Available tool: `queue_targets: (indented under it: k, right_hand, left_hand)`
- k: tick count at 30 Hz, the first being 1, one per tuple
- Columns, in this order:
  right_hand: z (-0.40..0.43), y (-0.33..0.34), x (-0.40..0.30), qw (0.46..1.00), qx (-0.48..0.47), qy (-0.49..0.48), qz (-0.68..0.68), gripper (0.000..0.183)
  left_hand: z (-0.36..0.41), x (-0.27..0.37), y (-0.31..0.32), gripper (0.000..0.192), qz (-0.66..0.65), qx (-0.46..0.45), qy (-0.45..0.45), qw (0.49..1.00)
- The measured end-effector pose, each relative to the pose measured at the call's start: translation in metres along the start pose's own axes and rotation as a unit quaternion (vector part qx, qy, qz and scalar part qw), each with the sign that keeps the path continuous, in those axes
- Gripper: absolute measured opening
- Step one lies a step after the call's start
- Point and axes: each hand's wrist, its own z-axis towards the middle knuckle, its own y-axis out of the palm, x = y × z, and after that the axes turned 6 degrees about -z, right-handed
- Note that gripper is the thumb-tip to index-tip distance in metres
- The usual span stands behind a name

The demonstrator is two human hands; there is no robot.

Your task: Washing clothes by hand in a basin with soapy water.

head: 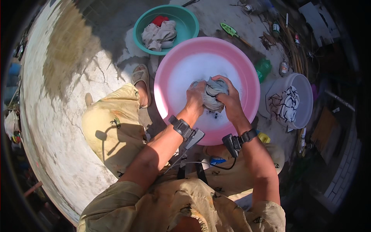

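Note:
A bunched wet grey cloth [214,94] is gripped between my two hands, above the white suds [197,65] in a large pink plastic basin [167,68]. My left hand [196,97] is closed around the cloth's left side, with some foam on it. On the right side my right hand [229,92] holds the same cloth, fingers over its top and thumb across its front. Both wrists wear black straps with small devices. Under the cloth a dark patch shows in the foam.
Beyond the basin stands a green basin [187,27] with beige and red cloths. A white bucket [305,101] at the right holds black-and-white cloth. A green plastic bottle [263,69] and a green-bladed trowel [229,29] lie nearby. My sandalled foot [142,84] is beside the pink basin.

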Motion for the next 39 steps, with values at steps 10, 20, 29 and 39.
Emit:
queue_targets:
  k: [10, 20, 29, 39]
  right_hand:
    - [-0.018, 0.028, -0.024, 0.893, 0.156, -0.242, -0.344, 0.048]
    - [-0.051, 0.005, -0.011, 0.758, -0.072, -0.456, -0.461, 0.032]
    - [-0.043, -0.007, -0.002, 0.811, -0.170, -0.375, -0.416, 0.036]
    - [-0.018, -0.035, -0.024, 0.952, 0.032, 0.034, 0.302, 0.047]
  left_hand:
    - [-0.019, 0.033, 0.005, 0.042, -0.014, -0.199, -0.070, 0.977]
    - [-0.018, 0.033, -0.005, 0.024, 0.330, -0.385, -0.009, 0.862]
    - [0.004, 0.007, -0.036, 0.020, 0.546, -0.420, 0.275, 0.671]
    - [-0.036, 0.020, 0.011, 0.056, -0.140, -0.339, -0.168, 0.915]
